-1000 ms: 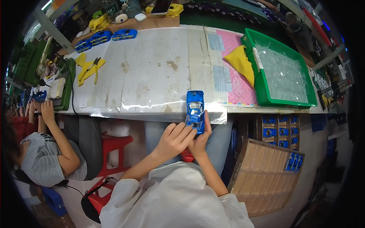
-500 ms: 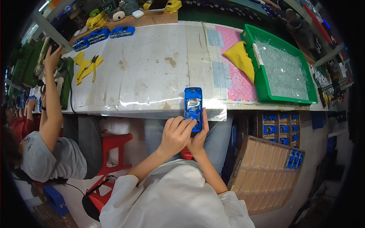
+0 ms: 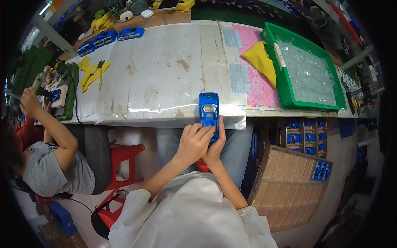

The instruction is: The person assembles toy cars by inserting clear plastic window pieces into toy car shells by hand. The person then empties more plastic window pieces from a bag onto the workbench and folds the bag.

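Observation:
A blue toy car body (image 3: 209, 101) points away from me at the front edge of the table, its near end in my hands. My right hand (image 3: 216, 149) is closed around the near end, with one finger stretched along the car's right side. My left hand (image 3: 191, 144) comes over from the left, its bent fingers pressed together on the car's near part. A pale patch shows through the cabin opening. The fingertips partly cover the near end, and whether they pinch a small part there is hidden.
A green tray (image 3: 285, 93) of clear plastic parts stands right, beside a yellow cloth (image 3: 261, 62). Pliers (image 3: 100, 74) lie on another yellow cloth at left. Several blue car bodies (image 3: 130, 33) sit far left. Divided boxes (image 3: 285, 186) stand low right; a co-worker (image 3: 53, 165) sits left.
The view has shifted slightly. My hands keep their hold on the car body, with the left fingers moved a little on its near part. The co-worker's raised arm has come down.

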`<action>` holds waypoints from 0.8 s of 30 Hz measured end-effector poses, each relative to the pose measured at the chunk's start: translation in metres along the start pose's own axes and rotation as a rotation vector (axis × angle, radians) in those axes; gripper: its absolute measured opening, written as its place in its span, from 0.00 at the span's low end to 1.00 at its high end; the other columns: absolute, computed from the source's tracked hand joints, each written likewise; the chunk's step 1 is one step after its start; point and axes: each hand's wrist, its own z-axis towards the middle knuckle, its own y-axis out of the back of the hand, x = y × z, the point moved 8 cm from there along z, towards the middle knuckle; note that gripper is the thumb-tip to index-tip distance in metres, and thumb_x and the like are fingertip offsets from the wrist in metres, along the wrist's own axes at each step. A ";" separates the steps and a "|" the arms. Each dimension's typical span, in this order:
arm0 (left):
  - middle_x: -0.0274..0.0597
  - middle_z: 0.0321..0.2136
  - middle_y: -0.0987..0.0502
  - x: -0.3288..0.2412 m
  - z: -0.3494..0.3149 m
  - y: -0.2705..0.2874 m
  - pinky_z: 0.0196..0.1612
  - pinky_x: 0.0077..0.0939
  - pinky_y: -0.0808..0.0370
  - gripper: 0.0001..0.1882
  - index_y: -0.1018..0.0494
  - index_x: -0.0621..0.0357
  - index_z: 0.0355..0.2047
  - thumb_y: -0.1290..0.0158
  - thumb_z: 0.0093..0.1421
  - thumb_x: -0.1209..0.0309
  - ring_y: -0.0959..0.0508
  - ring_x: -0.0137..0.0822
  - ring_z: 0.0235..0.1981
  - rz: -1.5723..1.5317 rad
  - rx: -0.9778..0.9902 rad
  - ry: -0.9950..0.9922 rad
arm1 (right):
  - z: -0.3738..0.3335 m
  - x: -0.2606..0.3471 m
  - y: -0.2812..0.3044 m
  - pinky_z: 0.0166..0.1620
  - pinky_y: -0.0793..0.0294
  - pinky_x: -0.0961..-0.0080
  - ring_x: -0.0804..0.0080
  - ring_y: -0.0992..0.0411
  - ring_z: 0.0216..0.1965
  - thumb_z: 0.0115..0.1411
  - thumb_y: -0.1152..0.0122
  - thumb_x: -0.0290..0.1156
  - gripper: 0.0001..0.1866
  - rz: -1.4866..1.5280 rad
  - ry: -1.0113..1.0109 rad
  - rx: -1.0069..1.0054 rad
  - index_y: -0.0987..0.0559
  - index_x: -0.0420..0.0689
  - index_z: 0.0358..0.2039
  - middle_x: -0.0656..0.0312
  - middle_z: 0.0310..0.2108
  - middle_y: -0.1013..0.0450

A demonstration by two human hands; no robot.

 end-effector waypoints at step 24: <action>0.45 0.21 0.34 0.053 0.025 -0.004 0.25 0.27 0.37 0.09 0.38 0.65 0.33 0.52 0.56 0.73 0.35 0.34 0.21 -0.561 0.006 0.555 | 0.049 0.007 0.017 0.44 0.32 0.73 0.64 0.30 0.40 0.52 0.46 0.24 0.24 0.308 -0.503 0.274 0.40 0.33 0.49 0.47 0.40 0.31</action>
